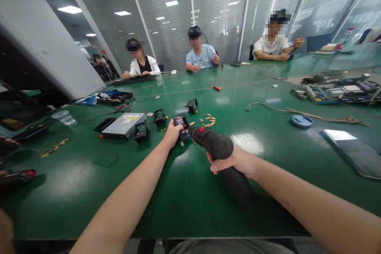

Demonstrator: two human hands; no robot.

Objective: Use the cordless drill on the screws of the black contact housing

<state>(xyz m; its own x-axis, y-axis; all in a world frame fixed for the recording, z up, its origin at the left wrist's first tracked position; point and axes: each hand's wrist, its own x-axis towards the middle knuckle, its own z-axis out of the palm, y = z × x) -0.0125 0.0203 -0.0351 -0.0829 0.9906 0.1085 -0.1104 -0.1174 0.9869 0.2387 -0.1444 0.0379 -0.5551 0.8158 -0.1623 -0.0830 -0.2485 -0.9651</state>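
My right hand is wrapped round the grip of a black electric screwdriver with a red button, its nose pointing away from me. The nose meets a small black bracket part that my left hand pinches and steadies on the green table. Just beyond the part lie several small gold-coloured metal pieces. Two more black brackets stand to the left and behind.
A silver optical drive lies left of my hands. A circuit board, a cable, a blue lid and a tablet sit at right. Three people sit along the far side. A small orange screwdriver lies mid-table.
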